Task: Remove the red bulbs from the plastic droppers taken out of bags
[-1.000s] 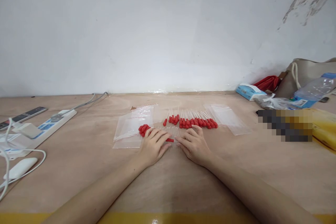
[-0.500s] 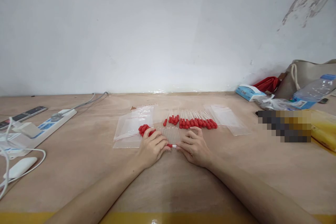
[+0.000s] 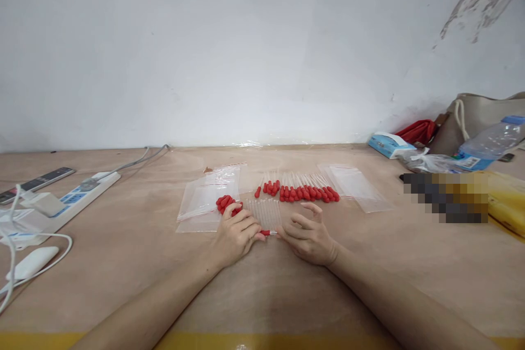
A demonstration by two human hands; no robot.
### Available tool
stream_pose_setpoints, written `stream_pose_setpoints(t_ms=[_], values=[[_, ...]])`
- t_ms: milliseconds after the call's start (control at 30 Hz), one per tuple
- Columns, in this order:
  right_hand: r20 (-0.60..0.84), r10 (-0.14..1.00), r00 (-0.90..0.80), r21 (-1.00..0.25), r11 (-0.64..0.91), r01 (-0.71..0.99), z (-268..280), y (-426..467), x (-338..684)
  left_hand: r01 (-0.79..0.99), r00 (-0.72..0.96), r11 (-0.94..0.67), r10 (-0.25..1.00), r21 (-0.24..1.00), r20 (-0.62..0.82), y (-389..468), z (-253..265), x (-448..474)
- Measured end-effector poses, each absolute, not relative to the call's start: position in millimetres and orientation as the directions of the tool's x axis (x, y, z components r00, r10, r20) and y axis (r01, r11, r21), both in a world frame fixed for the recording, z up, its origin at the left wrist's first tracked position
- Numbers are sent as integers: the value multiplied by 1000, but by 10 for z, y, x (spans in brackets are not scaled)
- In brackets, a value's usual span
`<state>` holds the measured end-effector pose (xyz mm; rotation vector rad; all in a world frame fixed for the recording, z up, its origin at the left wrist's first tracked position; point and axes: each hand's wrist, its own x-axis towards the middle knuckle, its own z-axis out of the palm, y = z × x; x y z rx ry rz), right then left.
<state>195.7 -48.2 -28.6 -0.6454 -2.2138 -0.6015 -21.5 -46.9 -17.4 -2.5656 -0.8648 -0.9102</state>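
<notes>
My left hand (image 3: 238,235) pinches a red rubber dropper bulb (image 3: 265,233) between thumb and fingertips. A short stretch of clear glass dropper tube (image 3: 273,233) sticks out of the bulb toward my right hand (image 3: 309,237). The thumb and index finger of that hand close on the tube's other end, while its upper fingers are raised and curled. Behind them lies a row of loose glass tubes (image 3: 264,213). A pile of loose red bulbs (image 3: 225,204) sits behind my left hand, partly covered by it. Droppers with red bulbs (image 3: 309,193) lie in rows farther back.
Clear zip bags (image 3: 197,202) lie on the left of the droppers, with more zip bags (image 3: 356,188) on the right. A power strip (image 3: 69,205) with cables stands far left. At the right are a tissue pack (image 3: 391,145), a plastic bottle (image 3: 488,145) and a yellow bag (image 3: 506,199).
The red bulb and tube show more between my hands, slightly nearer to me. My right hand has shifted a little right, its upper fingers lifting.
</notes>
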Motion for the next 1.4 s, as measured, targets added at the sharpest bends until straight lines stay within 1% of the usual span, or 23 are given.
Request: stream_pose_setpoints(t_ms=[167,300,367,467,533,567,633,700,767,833,900,967,1033,1100,1167,1233,1267,1333,1400], values=[[722,247,-647,261,768,584,-344,-501,2021,630,634,-773,458,-75,623,-514,-113,-228],[717,274,-641,269,740,617,-361,-528,2026,633,625,-774,505,-9,595,-582,-25,-233],[746,242,-620,293,717,632,-331,-545,2021,634,621,-773,528,25,578,-611,5,-225],[800,147,-582,334,696,636,-248,-547,2048,628,620,-777,537,48,571,-615,19,-257],[822,139,-552,324,684,654,-189,-517,2095,650,583,-757,553,68,595,-571,25,-352],[831,172,-529,292,675,678,-165,-493,2118,670,545,-737,570,90,615,-532,33,-424],[835,293,-466,181,653,735,-141,-437,2146,718,428,-676,617,167,660,-427,57,-601],[813,409,-413,71,636,768,-151,-387,2131,748,260,-600,658,283,707,-304,84,-786],[783,492,-381,-5,618,787,-184,-360,2082,798,105,-483,700,361,706,-188,89,-942],[749,562,-351,-62,587,807,-221,-356,2027,835,2,-359,759,417,651,-88,56,-1056],[722,618,-311,-121,555,823,-244,-365,1991,839,-56,-264,828,476,558,-7,-13,-1131],[707,651,-275,-171,535,827,-252,-374,1977,817,-81,-209,881,538,466,59,-92,-1168],[695,674,-250,-203,517,832,-253,-377,1974,795,-82,-183,912,578,402,108,-151,-1176],[679,693,-243,-217,506,835,-255,-378,1969,799,-61,-169,932,577,357,132,-173,-1167],[669,700,-250,-222,509,832,-260,-385,1957,827,-46,-148,943,543,329,129,-157,-1157],[673,693,-260,-216,520,827,-268,-400,1937,856,-61,-128,937,501,344,102,-115,-1150],[676,687,-268,-207,526,825,-273,-410,1925,867,-75,-127,923,482,377,82,-87,-1145],[678,676,-289,-185,538,822,-281,-433,1902,887,-84,-157,870,434,486,41,-26,-1115],[670,675,-309,-167,543,823,-286,-455,1882,908,-12,-238,808,345,589,8,40,-1039]])
